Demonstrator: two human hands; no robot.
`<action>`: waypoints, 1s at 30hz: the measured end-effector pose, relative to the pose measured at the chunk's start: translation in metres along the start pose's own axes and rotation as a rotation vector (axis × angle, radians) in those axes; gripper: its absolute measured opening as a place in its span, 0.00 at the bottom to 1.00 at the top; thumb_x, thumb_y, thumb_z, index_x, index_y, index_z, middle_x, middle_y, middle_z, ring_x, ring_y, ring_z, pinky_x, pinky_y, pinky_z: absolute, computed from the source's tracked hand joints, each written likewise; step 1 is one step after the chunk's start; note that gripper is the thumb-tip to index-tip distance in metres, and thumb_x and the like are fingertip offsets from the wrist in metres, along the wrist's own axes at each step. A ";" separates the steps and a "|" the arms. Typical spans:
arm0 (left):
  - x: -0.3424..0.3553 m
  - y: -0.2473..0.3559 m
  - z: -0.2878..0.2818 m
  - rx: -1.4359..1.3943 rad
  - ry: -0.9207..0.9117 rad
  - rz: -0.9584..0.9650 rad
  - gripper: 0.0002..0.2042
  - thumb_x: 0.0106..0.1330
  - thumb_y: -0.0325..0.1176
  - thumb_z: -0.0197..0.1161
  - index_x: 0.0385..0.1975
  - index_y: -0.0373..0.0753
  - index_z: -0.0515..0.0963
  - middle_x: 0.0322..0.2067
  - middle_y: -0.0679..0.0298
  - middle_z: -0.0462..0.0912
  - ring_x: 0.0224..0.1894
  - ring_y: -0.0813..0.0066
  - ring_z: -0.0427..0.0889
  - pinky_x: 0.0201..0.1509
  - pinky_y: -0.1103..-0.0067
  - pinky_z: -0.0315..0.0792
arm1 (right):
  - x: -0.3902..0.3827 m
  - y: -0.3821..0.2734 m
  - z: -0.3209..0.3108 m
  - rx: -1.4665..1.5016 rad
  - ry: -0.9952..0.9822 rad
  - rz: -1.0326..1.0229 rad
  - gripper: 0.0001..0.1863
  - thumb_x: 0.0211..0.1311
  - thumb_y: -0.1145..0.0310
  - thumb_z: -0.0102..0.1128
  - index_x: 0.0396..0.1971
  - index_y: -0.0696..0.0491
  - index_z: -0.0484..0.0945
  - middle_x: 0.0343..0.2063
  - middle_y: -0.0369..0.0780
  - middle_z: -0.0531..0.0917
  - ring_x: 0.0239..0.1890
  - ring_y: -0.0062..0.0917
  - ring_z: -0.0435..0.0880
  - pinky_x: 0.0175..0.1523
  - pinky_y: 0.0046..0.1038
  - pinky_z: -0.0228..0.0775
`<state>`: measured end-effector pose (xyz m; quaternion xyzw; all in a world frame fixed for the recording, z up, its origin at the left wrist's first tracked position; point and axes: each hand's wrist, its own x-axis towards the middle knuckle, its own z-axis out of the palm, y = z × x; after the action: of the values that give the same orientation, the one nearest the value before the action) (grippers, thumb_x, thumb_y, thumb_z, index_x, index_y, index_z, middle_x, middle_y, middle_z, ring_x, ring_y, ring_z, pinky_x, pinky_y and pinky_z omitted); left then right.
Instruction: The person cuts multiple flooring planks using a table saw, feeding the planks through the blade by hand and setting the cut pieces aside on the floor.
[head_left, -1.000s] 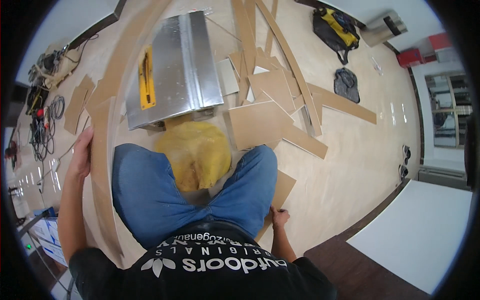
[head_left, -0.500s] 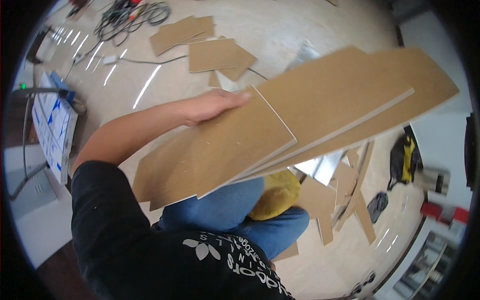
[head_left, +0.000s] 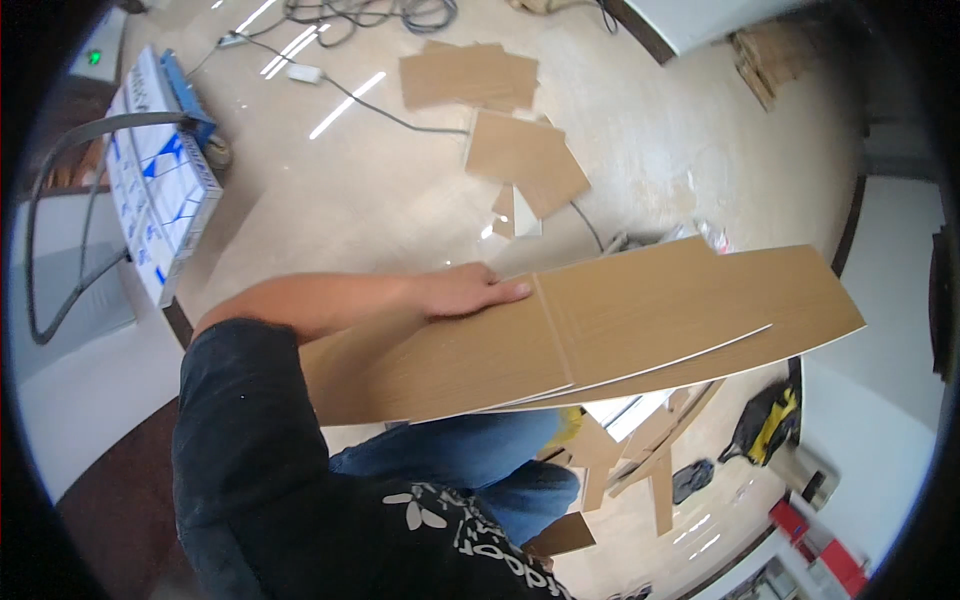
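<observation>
My left hand [head_left: 470,292] reaches across from the left, closed over the far edge of a stack of thin brown boards [head_left: 640,310]. Its thumb lies on the top face, beside a seam where a shorter board ends; the other fingers are hidden. The boards are long, have pale edges and overlap unevenly, fanning out toward the right. They hang above my jean-clad legs [head_left: 440,445]. My right hand does not show.
Loose brown board pieces [head_left: 470,78] lie on the shiny floor ahead, near a grey cable [head_left: 400,122]. More cut pieces [head_left: 600,455] are beyond my knees. A blue-and-white carton [head_left: 160,180] leans at the left; a black-and-yellow bag [head_left: 765,425] sits by the right wall.
The view has shifted, and the boards appear lower and more level than before. My left hand keeps its hold near the seam.
</observation>
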<state>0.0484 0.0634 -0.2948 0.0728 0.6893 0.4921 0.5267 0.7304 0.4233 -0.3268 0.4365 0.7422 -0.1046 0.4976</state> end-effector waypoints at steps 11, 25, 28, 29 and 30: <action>-0.299 0.061 -0.026 -0.139 0.264 -0.226 0.30 0.71 0.56 0.41 0.32 0.32 0.79 0.23 0.60 0.78 0.26 0.72 0.76 0.33 0.72 0.71 | -0.161 -0.122 -0.238 -0.570 -0.102 -0.366 0.27 0.58 0.46 0.49 0.30 0.57 0.83 0.36 0.50 0.84 0.42 0.46 0.83 0.46 0.41 0.76; -0.658 0.113 0.031 -0.581 0.451 -0.193 0.29 0.72 0.54 0.40 0.38 0.33 0.81 0.30 0.60 0.83 0.34 0.75 0.79 0.42 0.76 0.73 | -0.390 -0.314 -0.411 -0.392 0.437 -0.743 0.24 0.61 0.48 0.53 0.31 0.59 0.78 0.32 0.54 0.81 0.38 0.51 0.80 0.43 0.46 0.73; -0.679 0.107 0.011 -0.604 0.464 -0.136 0.30 0.72 0.55 0.41 0.41 0.30 0.80 0.34 0.60 0.83 0.38 0.74 0.79 0.46 0.76 0.73 | -0.425 -0.371 -0.428 -0.279 0.502 -0.799 0.21 0.60 0.50 0.55 0.38 0.53 0.80 0.35 0.52 0.82 0.40 0.48 0.81 0.44 0.45 0.73; -0.679 0.104 0.001 -0.666 0.505 -0.083 0.31 0.72 0.55 0.41 0.41 0.29 0.80 0.35 0.59 0.83 0.38 0.74 0.79 0.47 0.76 0.72 | -0.433 -0.386 -0.430 -0.282 0.515 -0.806 0.21 0.60 0.50 0.55 0.38 0.53 0.80 0.35 0.52 0.82 0.40 0.48 0.81 0.44 0.45 0.73; -0.682 0.101 -0.014 -0.705 0.488 -0.115 0.32 0.72 0.56 0.41 0.44 0.27 0.78 0.37 0.58 0.82 0.40 0.73 0.79 0.48 0.76 0.72 | -0.439 -0.398 -0.427 -0.264 0.521 -0.773 0.22 0.59 0.50 0.56 0.43 0.53 0.79 0.39 0.51 0.82 0.42 0.46 0.81 0.45 0.42 0.74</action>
<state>0.2922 -0.3163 0.2271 -0.2687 0.5863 0.6700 0.3676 0.2085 0.1990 0.1323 0.0736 0.9569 -0.0738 0.2711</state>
